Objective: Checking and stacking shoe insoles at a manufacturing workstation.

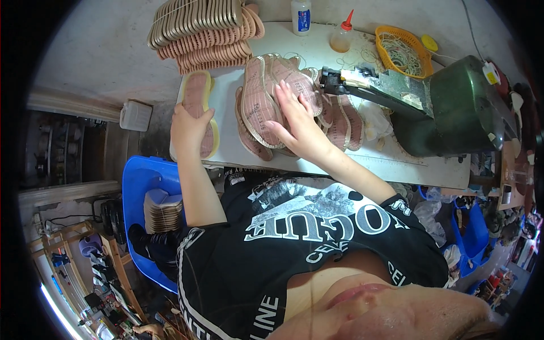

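Observation:
At the table's left end, my left hand (pixel 191 129) lies across a pink insole with a yellow rim (pixel 197 90), its thumb at one edge and its fingers round the other. Part of another yellow-edged piece peeks out from under it. My right hand (pixel 297 116) rests with fingers stretched over a loose pile of pink, pale-edged insoles (pixel 258 107) in the middle of the table. More such insoles (pixel 344 122) lie to the right, beneath the arm of a dark green sewing machine (pixel 382 89). My right palm hides part of the pile.
Tied stacks of insoles (pixel 198 28) stand at the back left. Behind the pile are a white bottle (pixel 301 20), a red-tipped glue bottle (pixel 341 39) and an orange basket (pixel 385 48) of thread scraps. A blue bin (pixel 133 198) holding a bundle stands by my left arm.

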Demonstrator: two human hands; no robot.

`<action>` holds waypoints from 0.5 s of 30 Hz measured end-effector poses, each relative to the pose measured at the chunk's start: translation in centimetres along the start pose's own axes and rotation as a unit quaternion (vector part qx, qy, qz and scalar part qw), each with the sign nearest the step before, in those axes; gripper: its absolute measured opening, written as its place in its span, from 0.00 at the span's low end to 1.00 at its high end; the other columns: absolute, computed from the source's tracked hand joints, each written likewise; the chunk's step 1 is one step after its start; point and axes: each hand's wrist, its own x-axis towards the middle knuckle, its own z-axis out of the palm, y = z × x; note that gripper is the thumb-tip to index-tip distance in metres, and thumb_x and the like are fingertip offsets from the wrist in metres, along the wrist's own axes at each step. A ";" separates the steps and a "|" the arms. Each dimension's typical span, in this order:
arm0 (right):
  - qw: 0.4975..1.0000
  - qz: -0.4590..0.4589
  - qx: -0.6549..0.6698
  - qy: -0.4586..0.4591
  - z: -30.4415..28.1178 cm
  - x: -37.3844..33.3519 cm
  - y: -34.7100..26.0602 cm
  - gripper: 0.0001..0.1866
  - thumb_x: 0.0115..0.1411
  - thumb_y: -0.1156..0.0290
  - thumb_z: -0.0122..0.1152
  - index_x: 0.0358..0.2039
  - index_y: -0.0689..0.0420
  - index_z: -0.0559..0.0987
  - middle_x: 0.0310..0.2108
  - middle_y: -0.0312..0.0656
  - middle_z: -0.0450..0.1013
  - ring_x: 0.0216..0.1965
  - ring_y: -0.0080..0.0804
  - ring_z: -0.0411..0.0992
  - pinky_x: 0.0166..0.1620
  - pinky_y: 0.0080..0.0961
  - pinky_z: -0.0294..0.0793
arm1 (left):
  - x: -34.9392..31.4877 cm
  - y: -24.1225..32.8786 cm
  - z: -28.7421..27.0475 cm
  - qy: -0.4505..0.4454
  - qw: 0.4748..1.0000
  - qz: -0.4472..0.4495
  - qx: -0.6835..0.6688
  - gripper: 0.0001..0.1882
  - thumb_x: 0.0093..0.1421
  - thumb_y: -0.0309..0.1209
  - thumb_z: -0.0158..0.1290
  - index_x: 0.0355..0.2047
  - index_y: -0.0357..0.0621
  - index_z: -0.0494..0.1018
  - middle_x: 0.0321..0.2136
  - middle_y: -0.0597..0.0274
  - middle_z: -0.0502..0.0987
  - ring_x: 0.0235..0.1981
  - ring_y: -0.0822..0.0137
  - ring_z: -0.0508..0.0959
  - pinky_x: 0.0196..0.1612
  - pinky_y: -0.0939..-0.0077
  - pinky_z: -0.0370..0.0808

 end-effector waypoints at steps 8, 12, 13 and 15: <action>0.967 0.041 0.252 0.019 -3.7 -1.3 -0.8 0.24 0.59 0.65 0.57 0.52 0.64 0.69 0.48 0.52 0.72 0.50 0.41 0.71 0.52 0.30 0.68 | -6.6 7.0 -1.5 -0.004 0.869 0.193 -0.455 0.35 0.60 0.46 0.52 0.57 0.31 0.56 0.48 0.49 0.70 0.48 0.63 0.71 0.52 0.71 0.66; 0.927 0.059 0.369 0.020 -5.2 -0.7 -3.8 0.22 0.57 0.66 0.61 0.49 0.65 0.71 0.42 0.47 0.74 0.43 0.27 0.72 0.49 0.25 0.69 | -9.1 8.9 1.3 -0.087 0.802 0.223 -0.547 0.29 0.64 0.38 0.49 0.58 0.33 0.53 0.48 0.52 0.67 0.48 0.71 0.68 0.49 0.75 0.66; 0.936 0.065 0.346 0.002 -5.5 -0.6 -4.2 0.22 0.56 0.66 0.62 0.49 0.65 0.72 0.40 0.45 0.75 0.41 0.25 0.72 0.47 0.24 0.70 | -9.3 9.0 1.2 -0.091 0.784 0.241 -0.565 0.27 0.63 0.38 0.51 0.55 0.34 0.56 0.45 0.55 0.69 0.45 0.73 0.68 0.47 0.78 0.67; 0.947 0.073 0.314 0.000 -6.2 -0.7 -4.3 0.22 0.56 0.67 0.63 0.48 0.65 0.72 0.38 0.43 0.75 0.38 0.24 0.72 0.45 0.22 0.70 | -8.8 9.4 0.5 -0.155 0.724 0.221 -0.634 0.23 0.62 0.38 0.52 0.50 0.35 0.62 0.42 0.58 0.72 0.41 0.74 0.71 0.44 0.79 0.68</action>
